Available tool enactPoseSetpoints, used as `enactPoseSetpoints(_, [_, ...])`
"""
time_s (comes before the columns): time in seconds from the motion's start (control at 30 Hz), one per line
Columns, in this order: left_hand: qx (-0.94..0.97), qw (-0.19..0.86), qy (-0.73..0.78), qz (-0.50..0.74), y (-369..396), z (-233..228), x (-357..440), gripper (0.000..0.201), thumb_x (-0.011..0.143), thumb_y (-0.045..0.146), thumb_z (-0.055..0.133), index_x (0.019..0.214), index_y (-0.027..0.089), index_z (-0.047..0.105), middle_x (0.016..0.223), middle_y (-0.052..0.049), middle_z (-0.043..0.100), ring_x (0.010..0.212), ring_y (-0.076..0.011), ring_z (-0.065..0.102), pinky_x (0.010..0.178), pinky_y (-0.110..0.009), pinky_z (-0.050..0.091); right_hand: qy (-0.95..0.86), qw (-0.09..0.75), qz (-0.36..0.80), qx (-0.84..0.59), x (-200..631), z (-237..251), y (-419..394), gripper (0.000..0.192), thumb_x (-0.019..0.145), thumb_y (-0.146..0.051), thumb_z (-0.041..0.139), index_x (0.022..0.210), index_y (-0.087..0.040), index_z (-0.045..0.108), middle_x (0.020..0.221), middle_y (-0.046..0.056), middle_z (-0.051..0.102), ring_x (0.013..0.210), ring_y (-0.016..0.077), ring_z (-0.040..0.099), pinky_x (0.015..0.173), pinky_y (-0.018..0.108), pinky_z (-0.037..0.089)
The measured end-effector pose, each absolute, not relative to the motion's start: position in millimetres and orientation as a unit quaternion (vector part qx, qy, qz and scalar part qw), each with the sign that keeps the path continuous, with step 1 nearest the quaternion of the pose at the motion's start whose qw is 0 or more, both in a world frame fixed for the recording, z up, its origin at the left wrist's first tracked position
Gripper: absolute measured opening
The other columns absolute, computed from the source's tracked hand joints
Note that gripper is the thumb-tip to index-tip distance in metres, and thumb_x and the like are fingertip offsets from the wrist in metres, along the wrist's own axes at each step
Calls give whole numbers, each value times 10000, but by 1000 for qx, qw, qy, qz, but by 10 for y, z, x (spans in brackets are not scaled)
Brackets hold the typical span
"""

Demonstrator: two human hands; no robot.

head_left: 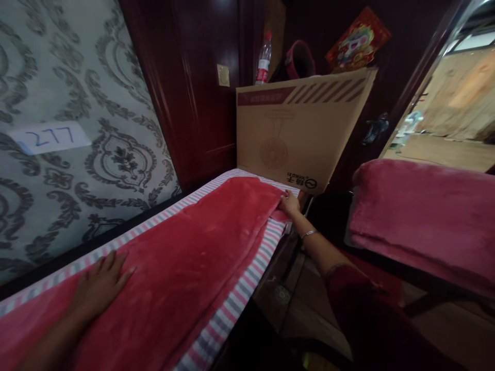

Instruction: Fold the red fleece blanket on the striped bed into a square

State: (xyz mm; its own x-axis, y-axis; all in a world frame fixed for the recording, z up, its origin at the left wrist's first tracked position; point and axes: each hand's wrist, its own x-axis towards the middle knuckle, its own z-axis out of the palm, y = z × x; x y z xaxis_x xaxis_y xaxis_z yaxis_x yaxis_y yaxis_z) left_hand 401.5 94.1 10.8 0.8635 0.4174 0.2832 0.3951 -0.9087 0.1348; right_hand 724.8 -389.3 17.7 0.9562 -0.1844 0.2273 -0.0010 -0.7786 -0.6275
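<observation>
A red fleece blanket (185, 247) lies spread over a narrow bed with a pink, white and grey striped sheet (247, 281). My left hand (102, 281) rests flat on the blanket near its left edge, fingers apart. My right hand (289, 204), with a silver bangle on the wrist, reaches to the far corner of the bed and pinches the blanket's edge there.
A large cardboard box (301, 129) stands against the bed's far end, with a water bottle (263, 59) behind it. Patterned wallpaper with a label reading 277 (50, 138) runs along the left. A second bed with a pink blanket (421, 216) stands to the right across a narrow aisle.
</observation>
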Motion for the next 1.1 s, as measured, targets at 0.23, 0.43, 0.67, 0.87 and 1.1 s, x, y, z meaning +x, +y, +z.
enactPoseSetpoints(0.23, [947, 255, 104, 165, 371, 268, 4564, 533, 730, 553, 588, 1124, 215, 705, 1297, -117, 676, 1282, -325, 571, 1122, -451, 405, -17, 362, -167, -917, 7392, 306, -3638, 496, 892, -148, 426, 1360, -52, 562, 1296, 226, 629, 1208, 309, 584, 1005, 417, 449])
enactPoseSetpoints(0.43, [692, 696, 116, 149, -575, 577, 5383, 527, 606, 344, 841, 1098, 245, 682, 1195, -111, 707, 1062, -275, 691, 835, -368, 588, -338, 343, -237, -844, 6911, 327, -2858, 529, 871, -90, 454, 1379, -179, 575, 1356, 133, 600, 1241, 258, 521, 1059, 406, 417])
enactPoseSetpoints(0.67, [521, 829, 163, 123, -1172, 421, 6076, 192, 715, 103, 708, 889, 162, 651, 763, -31, 702, 622, -156, 675, 606, -270, 577, -461, 314, -170, -813, 6627, 200, -2886, 296, 924, -170, 497, 1104, -270, 709, 1180, 18, 697, 1090, 224, 606, 996, 357, 455])
enactPoseSetpoints(0.87, [474, 839, 218, 153, -1139, 180, 6102, 213, 741, 94, 653, 926, 197, 629, 695, 11, 673, 514, -115, 630, 512, -235, 572, -209, 263, -156, -929, 7193, 318, -3488, 430, 857, -80, 477, 1255, -128, 632, 1274, 137, 652, 1197, 266, 536, 1019, 361, 394])
enactPoseSetpoints(1.1, [451, 850, 196, 188, -1161, 271, 6007, 221, 711, 91, 681, 909, 181, 636, 714, 24, 681, 531, -112, 630, 480, -219, 557, -170, 247, -99, -949, 7394, 276, -3199, 190, 863, -264, 621, 955, -151, 743, 1076, 180, 720, 1113, 314, 598, 930, 365, 410])
